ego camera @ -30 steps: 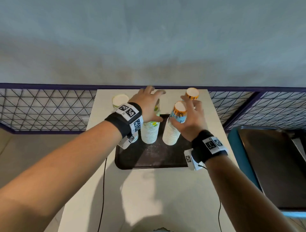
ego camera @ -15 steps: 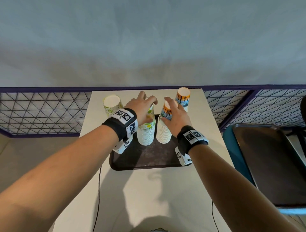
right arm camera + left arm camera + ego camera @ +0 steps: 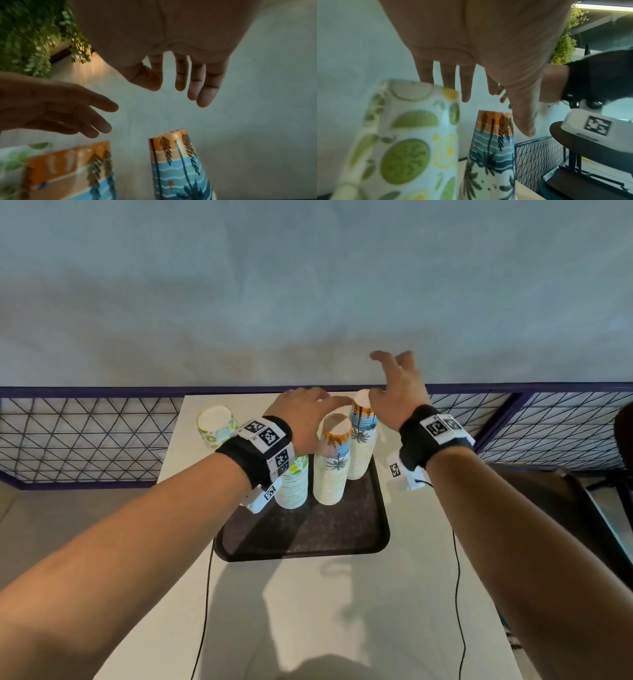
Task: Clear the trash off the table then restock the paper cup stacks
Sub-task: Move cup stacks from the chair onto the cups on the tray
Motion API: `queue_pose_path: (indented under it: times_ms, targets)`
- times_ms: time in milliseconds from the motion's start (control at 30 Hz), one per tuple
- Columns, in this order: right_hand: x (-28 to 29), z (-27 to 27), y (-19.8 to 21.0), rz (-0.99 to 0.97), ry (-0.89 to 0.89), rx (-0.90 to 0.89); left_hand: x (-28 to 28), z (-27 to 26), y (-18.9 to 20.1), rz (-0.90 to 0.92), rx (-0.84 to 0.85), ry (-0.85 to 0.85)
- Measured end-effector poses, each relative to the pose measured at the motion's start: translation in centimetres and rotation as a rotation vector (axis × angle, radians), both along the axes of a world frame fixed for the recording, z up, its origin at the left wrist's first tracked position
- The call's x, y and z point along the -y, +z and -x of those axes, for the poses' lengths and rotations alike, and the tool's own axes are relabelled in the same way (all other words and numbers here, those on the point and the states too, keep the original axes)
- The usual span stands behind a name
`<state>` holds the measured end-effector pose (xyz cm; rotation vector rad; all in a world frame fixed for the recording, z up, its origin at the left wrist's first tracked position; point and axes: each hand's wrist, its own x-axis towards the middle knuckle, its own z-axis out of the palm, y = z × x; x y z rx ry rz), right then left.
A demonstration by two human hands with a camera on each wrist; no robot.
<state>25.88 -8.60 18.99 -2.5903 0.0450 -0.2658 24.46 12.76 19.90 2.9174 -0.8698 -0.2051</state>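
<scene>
Hands (image 3: 352, 412) now off cup stacks (image 3: 330, 470)

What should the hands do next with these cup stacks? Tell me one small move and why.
Probably draw both hands back. The left hand and right hand hover open above the cup stacks, which stand upright on the tray, so nothing seems to need steadying.

Both forearms are extending forward, each wrist wearing a black band with coded markers. The left hand (image 3: 305, 419) is hovering palm-down, fingers straight and slightly spread. The right hand (image 3: 399, 392) is hanging higher, fingers spread and relaxed, gripping nothing.
</scene>
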Motion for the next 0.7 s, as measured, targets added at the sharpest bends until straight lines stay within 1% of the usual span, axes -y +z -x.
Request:
queue_pose_path:
  times_ms: [67, 133, 233, 300, 400, 700]
  targets:
    - [0.0, -1.3, -0.4, 0.079, 0.071, -0.167, 1.4, 0.1, -0.4, -0.064, -0.016, -0.015]
    - [-0.5, -2.2, -1.3, 0.143, 0.152, -0.304, 1.7, 0.3, -1.0, -0.078, -0.022, -0.002]
    - [-0.4, -3.0, -2.8, 0.184, 0.215, -0.407, 2.0, 0.2, -1.6, -0.061, -0.018, 0.041]
    - [-0.2, -3.0, -3.9, 0.194, 0.216, -0.391, 2.2, 0.1, -1.6, -0.076, -0.015, 0.052]
    - [-0.1, -2.8, -5.1, 0.183, 0.195, -0.309, 2.5, 0.0, -1.8, -0.090, -0.011, 0.063]
    - [0.9, 0.0, -5.7, 0.170, 0.173, -0.304, 2.0, -1.2, -2.7, -0.082, -0.035, 0.037]
